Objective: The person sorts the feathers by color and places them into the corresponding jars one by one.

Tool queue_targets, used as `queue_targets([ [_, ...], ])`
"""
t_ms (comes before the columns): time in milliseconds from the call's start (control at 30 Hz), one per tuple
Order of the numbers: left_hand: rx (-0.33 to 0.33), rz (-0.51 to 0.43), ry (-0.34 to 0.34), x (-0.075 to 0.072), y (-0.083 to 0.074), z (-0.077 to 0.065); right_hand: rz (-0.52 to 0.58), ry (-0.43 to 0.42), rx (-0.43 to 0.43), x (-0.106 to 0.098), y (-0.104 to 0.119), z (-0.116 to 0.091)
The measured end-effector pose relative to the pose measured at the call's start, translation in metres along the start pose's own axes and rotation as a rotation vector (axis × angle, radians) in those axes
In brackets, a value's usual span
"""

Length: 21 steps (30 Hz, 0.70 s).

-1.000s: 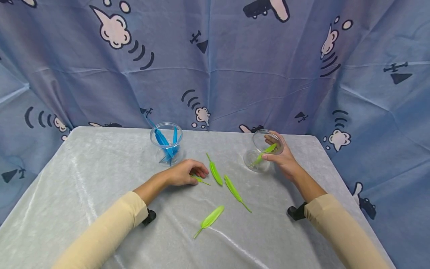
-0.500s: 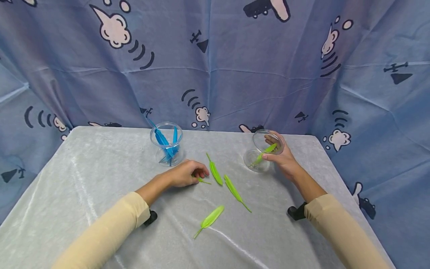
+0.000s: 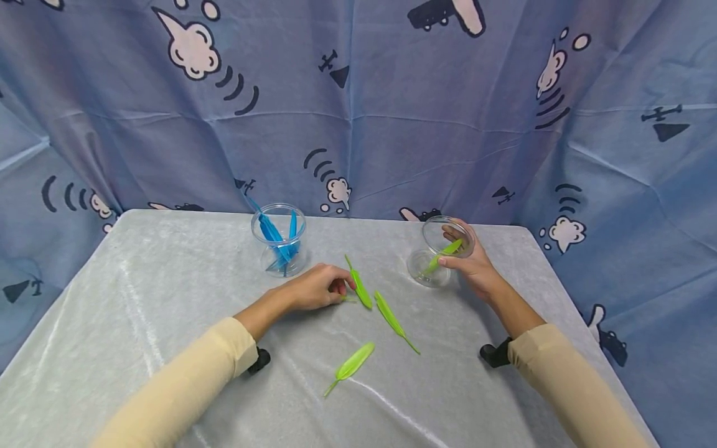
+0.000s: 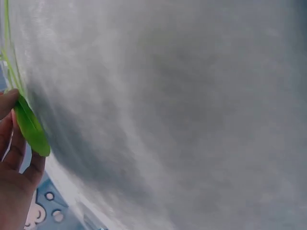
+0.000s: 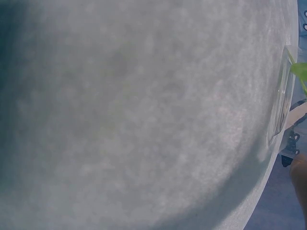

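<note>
My left hand (image 3: 322,287) pinches a green feather (image 4: 31,127) between thumb and fingers, low over the cloth. In the head view most of that feather is hidden behind the hand, with only its thin end showing. Just right of the fingertips lies a second green feather (image 3: 361,291), and another green feather (image 3: 392,316) slants beyond it. Nearer the front is one more green feather (image 3: 355,361). At the right, my right hand (image 3: 475,261) grips a clear plastic cup (image 3: 416,269) standing on the table, with a green feather (image 3: 450,247) leaning inside it.
A second clear cup (image 3: 262,255) stands at the back left, holding several blue feathers (image 3: 270,230). A grey-white cloth covers the table (image 3: 168,280). Behind its far edge hangs a blue patterned curtain (image 3: 381,155).
My left hand has shifted a little to the right with the pinched feather, closer to the feather beside it. The right hand and its cup have stayed put.
</note>
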<state>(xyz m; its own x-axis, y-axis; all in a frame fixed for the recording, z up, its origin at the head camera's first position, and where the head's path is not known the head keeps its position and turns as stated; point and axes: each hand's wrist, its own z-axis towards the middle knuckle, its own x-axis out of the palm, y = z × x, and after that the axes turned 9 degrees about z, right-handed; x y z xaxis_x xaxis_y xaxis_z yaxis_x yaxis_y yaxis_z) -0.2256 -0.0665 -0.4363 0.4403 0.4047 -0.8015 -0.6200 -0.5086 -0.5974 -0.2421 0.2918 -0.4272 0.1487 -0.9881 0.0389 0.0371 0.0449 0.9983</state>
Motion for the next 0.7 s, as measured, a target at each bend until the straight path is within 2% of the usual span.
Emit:
queue_targets([
  [233,-0.002,-0.007,-0.079,-0.004,-0.012,0.015,0.006,0.006,-0.004,0.001,-0.001,0.000],
  [467,-0.001,-0.083,-0.147,-0.009,-0.031,0.031,0.011,0.007,0.005,0.000,0.000,0.000],
  [700,-0.033,-0.158,-0.231,-0.014,-0.048,0.050,-0.001,-0.004,0.001,-0.001,0.000,0.000],
])
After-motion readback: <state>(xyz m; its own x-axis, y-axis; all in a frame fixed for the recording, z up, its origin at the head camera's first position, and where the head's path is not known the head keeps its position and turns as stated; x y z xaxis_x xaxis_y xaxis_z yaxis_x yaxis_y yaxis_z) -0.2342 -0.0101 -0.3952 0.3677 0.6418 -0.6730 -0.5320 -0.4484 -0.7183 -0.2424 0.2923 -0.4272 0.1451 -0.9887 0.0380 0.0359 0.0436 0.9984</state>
